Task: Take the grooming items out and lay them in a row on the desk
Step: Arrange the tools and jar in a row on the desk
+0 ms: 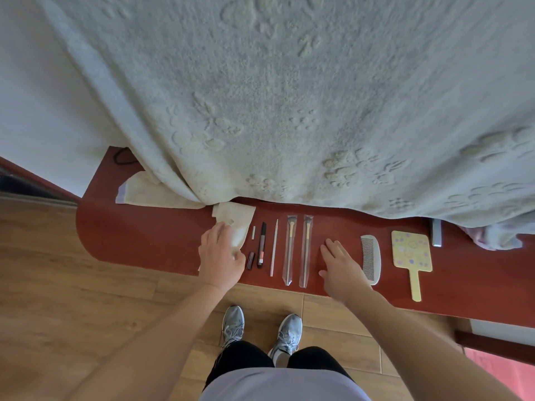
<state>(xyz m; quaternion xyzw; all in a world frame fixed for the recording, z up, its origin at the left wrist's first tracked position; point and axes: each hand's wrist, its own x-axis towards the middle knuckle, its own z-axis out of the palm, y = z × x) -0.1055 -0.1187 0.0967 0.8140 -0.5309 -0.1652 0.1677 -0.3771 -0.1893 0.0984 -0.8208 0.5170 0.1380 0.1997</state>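
Grooming items lie in a row on the red-brown desk (144, 241): a small dark tube (250, 261), a black pen-like stick (261, 246), a thin white stick (274, 248), two brushes in clear sleeves (290, 250) (306, 250), a white comb (371, 259) and a yellow hand mirror (411, 256). My left hand (221, 254) rests on a cream cloth pouch (236, 224) at the row's left end, thumb against its edge. Between the brushes and the comb, my right hand (341, 267) lies flat on the desk with fingers straight.
A pale blanket (289, 96) hangs over the back of the desk. Another cream cloth (150, 192) pokes out beneath it at the left, near a black cord (123, 157). A grey bar (436, 233) lies behind the mirror. My shoes (260, 331) stand on the wooden floor.
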